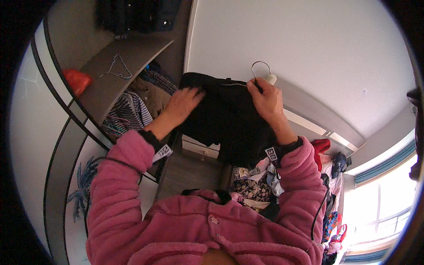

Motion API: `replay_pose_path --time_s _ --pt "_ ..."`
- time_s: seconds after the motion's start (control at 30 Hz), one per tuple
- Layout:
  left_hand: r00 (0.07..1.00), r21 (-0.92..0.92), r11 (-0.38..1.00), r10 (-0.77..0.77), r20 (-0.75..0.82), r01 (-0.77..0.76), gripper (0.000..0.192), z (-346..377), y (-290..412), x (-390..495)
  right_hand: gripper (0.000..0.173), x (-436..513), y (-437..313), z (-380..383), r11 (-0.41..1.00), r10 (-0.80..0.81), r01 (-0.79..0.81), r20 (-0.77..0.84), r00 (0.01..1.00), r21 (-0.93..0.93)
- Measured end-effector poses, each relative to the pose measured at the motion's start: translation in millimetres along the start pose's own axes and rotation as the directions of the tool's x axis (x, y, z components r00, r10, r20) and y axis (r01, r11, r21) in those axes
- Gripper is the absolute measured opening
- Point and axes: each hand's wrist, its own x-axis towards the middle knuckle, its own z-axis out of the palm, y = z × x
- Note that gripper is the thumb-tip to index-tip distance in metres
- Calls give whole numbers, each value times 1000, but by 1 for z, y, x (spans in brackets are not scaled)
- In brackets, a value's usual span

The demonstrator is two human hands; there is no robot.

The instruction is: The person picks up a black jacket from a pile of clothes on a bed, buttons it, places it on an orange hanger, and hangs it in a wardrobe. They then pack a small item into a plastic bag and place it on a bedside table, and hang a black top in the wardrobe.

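Observation:
A black garment (228, 122), perhaps trousers, hangs spread out in front of me. My right hand (267, 99) grips a clothes hanger at the garment's upper right edge; its metal hook (261, 63) rises above my fingers. My left hand (184, 105) is blurred, its fingers extended over the garment's upper left part. It appears to touch the cloth without gripping it. Most of the hanger is hidden by the cloth and my right hand.
At left stands an open wardrobe with a shelf (132, 56), bearing a loose hanger (120, 68) and a red bag (77, 81). Striped clothes (132, 107) hang below. Piled clothes (253, 188) lie beyond my right forearm. A drawer unit (200, 149) and window (381, 205) also show.

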Motion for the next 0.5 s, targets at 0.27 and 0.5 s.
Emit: replay_pose_path --time_s 0.27,0.5 --pt "942 -650 741 -317 -114 171 24 -92 16 72 29 25 -4 -8 850 -504 515 113 856 -113" --pt "744 -743 -78 161 649 665 43 -89 26 68 20 37 -45 -7 517 -855 849 -31 517 -107"
